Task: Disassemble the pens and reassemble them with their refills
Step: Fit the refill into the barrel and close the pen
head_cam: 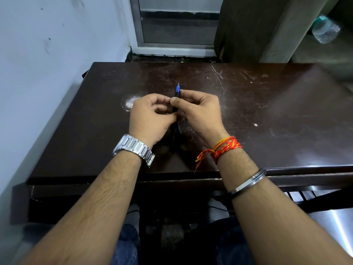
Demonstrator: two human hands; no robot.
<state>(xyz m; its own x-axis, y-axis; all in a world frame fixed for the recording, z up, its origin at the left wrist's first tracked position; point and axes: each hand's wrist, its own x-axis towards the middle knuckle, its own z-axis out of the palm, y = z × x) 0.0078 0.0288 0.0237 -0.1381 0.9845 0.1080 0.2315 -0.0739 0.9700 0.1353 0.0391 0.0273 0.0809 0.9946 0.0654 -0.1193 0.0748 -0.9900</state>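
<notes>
A dark pen [176, 98] with a blue tip points away from me, held above the middle of the dark wooden table [267, 115]. My right hand [198, 113] pinches the pen's upper part between thumb and fingers. My left hand [150, 115] closes around its lower part, just left of the right hand. The pen's lower barrel runs down between my palms and is mostly hidden. No other pen or loose refill shows on the table.
A white wall [47, 64] runs along the table's left side. Behind the table stand a metal-framed door [172, 35] and a curtain [248, 25]. A plastic bottle [326, 31] lies on the floor at the far right. My knees are under the table's front edge.
</notes>
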